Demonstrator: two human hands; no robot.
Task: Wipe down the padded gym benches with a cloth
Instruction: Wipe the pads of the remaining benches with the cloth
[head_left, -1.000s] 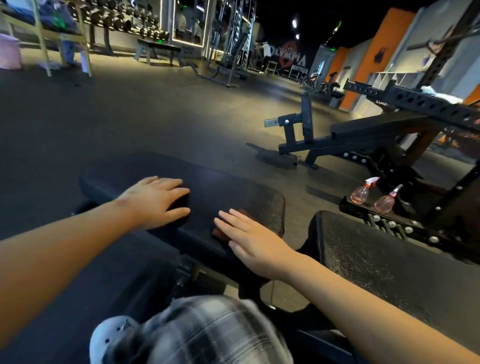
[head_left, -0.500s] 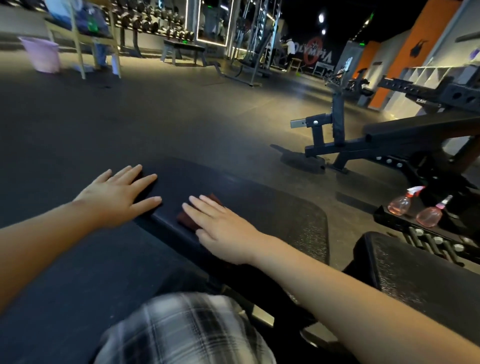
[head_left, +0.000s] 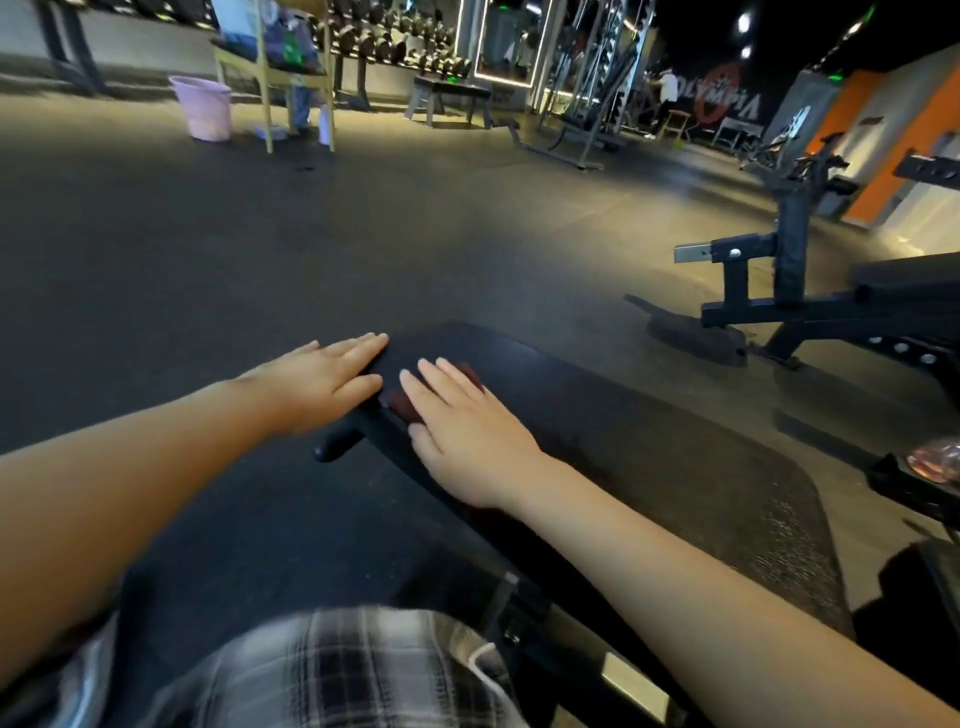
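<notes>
Pink bucket (head_left: 201, 106) far left on the dark rubber floor (head_left: 156, 249), near a pale wooden stand (head_left: 270, 88). Dumbbell rack (head_left: 400, 49) runs along the far wall behind them.

Left hand (head_left: 322, 382): flat, fingers straight and together, palm down on the far left corner of the black bench pad (head_left: 649, 467). It grasps nothing. A black rounded handle (head_left: 336, 442) sticks out from under the pad's left edge, just near of this hand.

Dark red cloth (head_left: 402, 404): lies on the pad near its far left end, mostly covered. One strip shows left of the right hand, another past the fingertips.

Right hand (head_left: 470, 431): spread flat on the cloth, fingers straight, pressing it to the pad, not curled round it. The two hands are just beside each other, thumbs nearly meeting.

Plaid shirt (head_left: 332, 670) fills the near bottom edge.

Right side: a second black bench frame (head_left: 779, 296) stands on the floor, well apart from the pad. At the right edge, part of a clear pinkish bottle (head_left: 937, 460), blurred.
</notes>
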